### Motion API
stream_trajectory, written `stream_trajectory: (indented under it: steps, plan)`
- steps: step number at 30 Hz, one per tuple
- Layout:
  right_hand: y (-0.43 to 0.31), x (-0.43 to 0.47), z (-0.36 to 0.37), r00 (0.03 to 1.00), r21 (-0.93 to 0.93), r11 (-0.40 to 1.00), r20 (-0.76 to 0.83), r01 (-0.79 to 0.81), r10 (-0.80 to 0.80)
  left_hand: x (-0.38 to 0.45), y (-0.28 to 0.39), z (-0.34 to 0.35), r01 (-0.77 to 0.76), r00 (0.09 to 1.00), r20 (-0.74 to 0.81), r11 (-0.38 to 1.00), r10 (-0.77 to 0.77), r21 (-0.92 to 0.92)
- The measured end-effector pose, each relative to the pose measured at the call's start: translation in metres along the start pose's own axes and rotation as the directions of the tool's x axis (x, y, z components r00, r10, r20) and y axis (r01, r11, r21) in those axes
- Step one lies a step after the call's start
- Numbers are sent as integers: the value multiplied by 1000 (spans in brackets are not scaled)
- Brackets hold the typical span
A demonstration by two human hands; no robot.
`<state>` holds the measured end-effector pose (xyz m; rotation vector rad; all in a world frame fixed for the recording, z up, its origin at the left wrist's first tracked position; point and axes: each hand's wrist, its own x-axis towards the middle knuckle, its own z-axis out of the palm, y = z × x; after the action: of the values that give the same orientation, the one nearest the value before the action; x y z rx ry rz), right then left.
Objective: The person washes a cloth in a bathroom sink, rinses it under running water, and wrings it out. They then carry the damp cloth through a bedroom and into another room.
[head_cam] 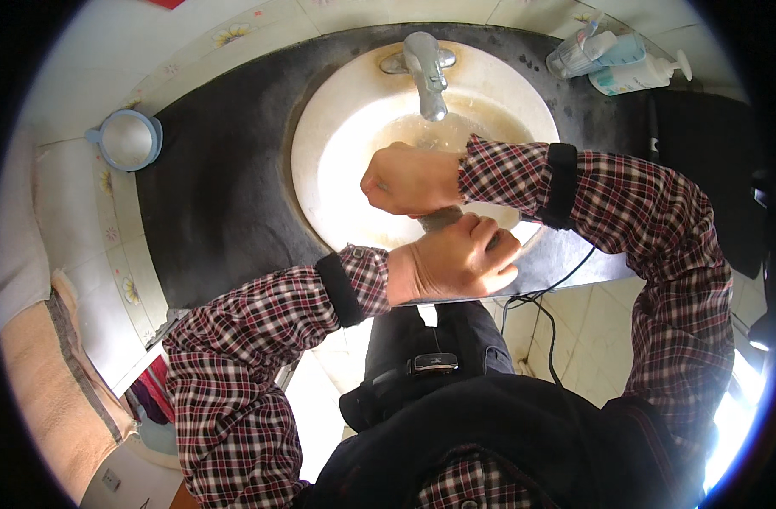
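Over the near part of a white oval washbasin (324, 172), my two hands are close together, one above the other in the picture. A dark grey, wet-looking item (442, 218), perhaps a cloth, shows between them. My left hand (454, 257) is closed around it by the basin's near rim, and a dark bit shows between the fingers. My right hand (413, 181), curled into a fist, holds its other part, mostly hidden. Beyond the hands stands a chrome faucet (426, 76), its spout over the brownish-stained bowl.
Around the basin runs a black countertop (216, 172). A blue-rimmed round container (127, 140) is at its left end. At the back right are a clear cup (569, 57) and a white pump bottle (633, 75). A black cable (553, 286) hangs past the front edge. Towels hang at left.
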<state>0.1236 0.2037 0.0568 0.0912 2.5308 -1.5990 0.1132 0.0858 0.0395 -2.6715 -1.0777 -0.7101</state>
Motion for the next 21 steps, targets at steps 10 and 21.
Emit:
stream_trajectory:
  steps: [10,21]
  plan:
    - [26,2,9,990,-243,962,-32,126,-138,-3,-9,43,-58,992,111,998,56,14]
    - [41,-13,-24,960,410,908,-207,-89,187,-22,-16,-6,77,995,-67,996,-80,-46]
